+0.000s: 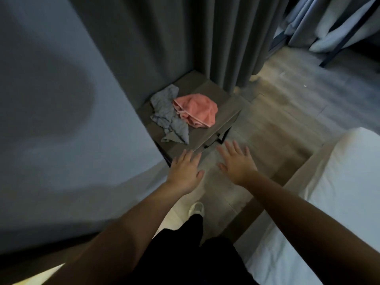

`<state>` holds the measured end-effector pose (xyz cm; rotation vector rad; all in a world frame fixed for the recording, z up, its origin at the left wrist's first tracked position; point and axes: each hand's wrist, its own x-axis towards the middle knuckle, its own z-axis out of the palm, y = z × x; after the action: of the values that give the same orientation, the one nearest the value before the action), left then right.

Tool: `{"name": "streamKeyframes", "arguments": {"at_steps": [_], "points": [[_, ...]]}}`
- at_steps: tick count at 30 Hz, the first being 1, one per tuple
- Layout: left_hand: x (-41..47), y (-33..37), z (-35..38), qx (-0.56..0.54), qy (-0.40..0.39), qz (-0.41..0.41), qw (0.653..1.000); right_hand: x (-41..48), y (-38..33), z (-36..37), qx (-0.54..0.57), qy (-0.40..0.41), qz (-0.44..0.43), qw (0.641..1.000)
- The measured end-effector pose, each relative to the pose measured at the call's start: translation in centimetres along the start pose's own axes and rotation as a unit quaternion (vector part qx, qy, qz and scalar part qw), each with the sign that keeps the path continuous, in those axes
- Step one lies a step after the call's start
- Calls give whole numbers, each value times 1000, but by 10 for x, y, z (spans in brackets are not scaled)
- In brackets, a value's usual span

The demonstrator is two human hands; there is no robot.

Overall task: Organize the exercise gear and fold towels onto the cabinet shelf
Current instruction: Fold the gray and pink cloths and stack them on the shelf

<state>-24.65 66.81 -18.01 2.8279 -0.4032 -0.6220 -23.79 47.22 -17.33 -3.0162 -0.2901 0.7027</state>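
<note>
Here, from the head camera, both bare arms reach forward and down in a dim room. The left hand [184,171] is flat, palm down, with fingers straight and slightly spread; its grip is slack and holds nothing. Its fingertips lie over the near corner of the bedside cabinet [224,114], though whether they touch the top cannot be told. The right hand [236,161] is likewise flat with fingers spread, its grip loose and bare. It hangs over the wooden floor [283,124] just beside the cabinet's front face, close to the dark drawer handle [211,141].

Two crumpled towels lie on the cabinet top, beyond both hands and apart from them. The grey towel [167,115] sprawls along the left side, next to the edge of the left bed [61,130]. Its nearest corner points toward the left hand's fingertips without meeting them. The pink towel [198,110] sits bunched to the right of the grey one, touching it, and lies farther from either grip.

Dark curtains [226,38] hang behind the cabinet. A right bed [339,182] with a white sheet stands beside the right arm. Below the arms a dark trouser leg [185,243] and a pale shoe [196,208] show above the floor
</note>
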Motion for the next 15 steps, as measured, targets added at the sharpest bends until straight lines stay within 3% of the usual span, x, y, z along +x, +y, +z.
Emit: {"name": "streamKeyframes", "arguments": {"at_steps": [9, 15], "points": [[103, -2, -16, -4, -46, -147, 988, 116, 48, -34, -27, -35, -63, 997], [185, -40, -4, -65, 13, -270, 960, 239, 44, -18, -65, -51, -109, 991]]}}
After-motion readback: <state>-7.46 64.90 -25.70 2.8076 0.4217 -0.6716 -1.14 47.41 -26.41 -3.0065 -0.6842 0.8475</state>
